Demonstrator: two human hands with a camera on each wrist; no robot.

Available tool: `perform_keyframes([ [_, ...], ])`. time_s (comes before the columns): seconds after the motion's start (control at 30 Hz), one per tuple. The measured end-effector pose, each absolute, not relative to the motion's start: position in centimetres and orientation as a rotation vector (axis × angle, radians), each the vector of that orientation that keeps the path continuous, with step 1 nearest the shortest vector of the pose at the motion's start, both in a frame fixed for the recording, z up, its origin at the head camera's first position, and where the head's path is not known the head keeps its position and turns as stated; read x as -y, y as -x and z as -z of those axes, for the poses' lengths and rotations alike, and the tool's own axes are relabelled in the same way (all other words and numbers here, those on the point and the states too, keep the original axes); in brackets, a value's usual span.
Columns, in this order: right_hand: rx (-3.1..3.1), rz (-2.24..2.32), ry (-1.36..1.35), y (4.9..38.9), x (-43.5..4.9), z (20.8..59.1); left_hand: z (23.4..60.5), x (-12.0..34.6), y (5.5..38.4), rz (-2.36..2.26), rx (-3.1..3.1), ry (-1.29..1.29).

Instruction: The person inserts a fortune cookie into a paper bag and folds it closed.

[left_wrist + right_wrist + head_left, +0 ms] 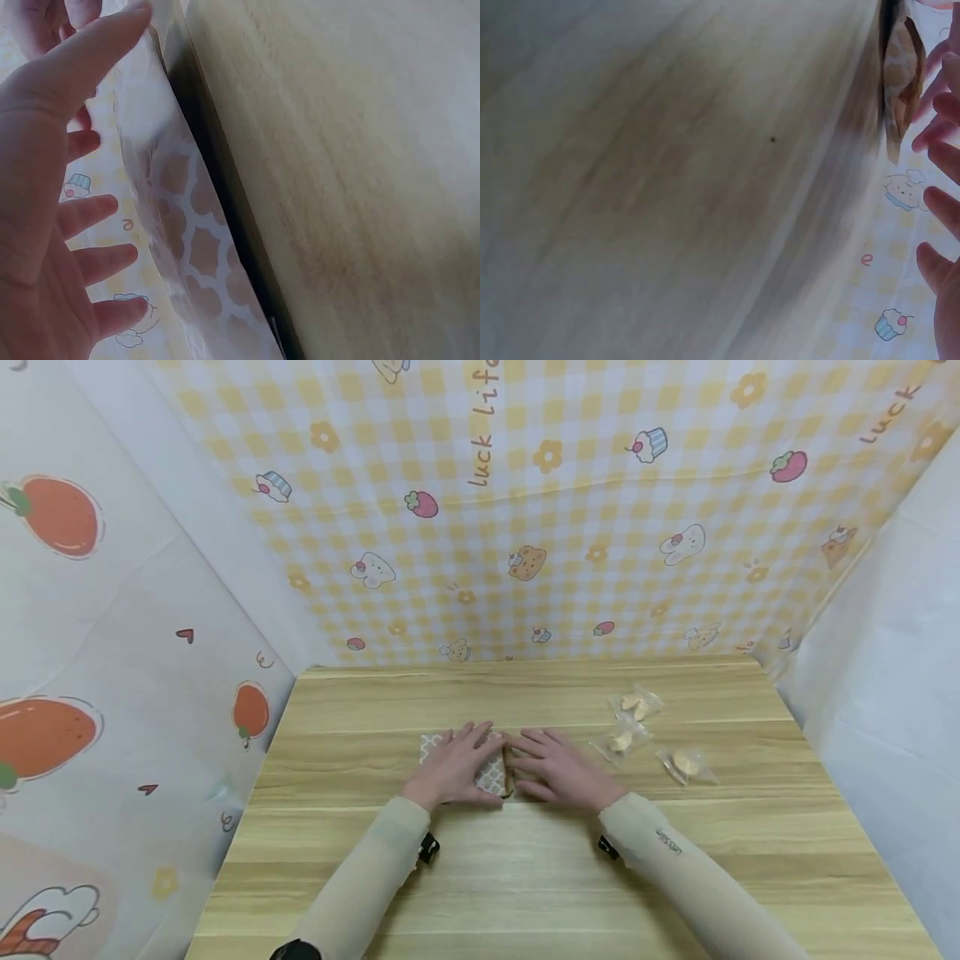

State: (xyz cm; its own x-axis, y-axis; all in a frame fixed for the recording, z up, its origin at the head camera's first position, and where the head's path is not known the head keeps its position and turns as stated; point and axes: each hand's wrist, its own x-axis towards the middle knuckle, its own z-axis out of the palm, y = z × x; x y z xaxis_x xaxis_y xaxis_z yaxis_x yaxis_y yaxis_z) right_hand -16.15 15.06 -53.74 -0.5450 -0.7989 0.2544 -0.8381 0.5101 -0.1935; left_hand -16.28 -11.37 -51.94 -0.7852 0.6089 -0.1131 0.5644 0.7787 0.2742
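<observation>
A paper bag [492, 777] with a white lattice pattern and a brown inside lies flat on the wooden table. Over it spreads my left hand [452, 770], fingers extended and thumb along the near edge. In the left wrist view the thumb and fingers of that hand [34, 172] are straight beside the bag's patterned side [202, 247]. My right hand [568, 774] is at the bag's right end, its fingertips close to the brown-edged mouth. From the right wrist, the bag's mouth [904, 82] looks slightly parted, with loosely bent fingers [946, 157] near it.
Right of my right hand lie three small clear plastic packets with pale tan pieces inside: one at the back [636, 702], one in the middle [621, 740], one farther right [686, 763]. A checked cloth [525, 510] hangs behind the table, with white cloths at both sides.
</observation>
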Motion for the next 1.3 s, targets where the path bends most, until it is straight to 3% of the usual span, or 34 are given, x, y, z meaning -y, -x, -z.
perform_keyframes([
  [1.3,2.682,-0.419,-1.406,16.9,-12.6,54.6,51.3,10.1,17.5,-0.169,-2.624,-0.919],
])
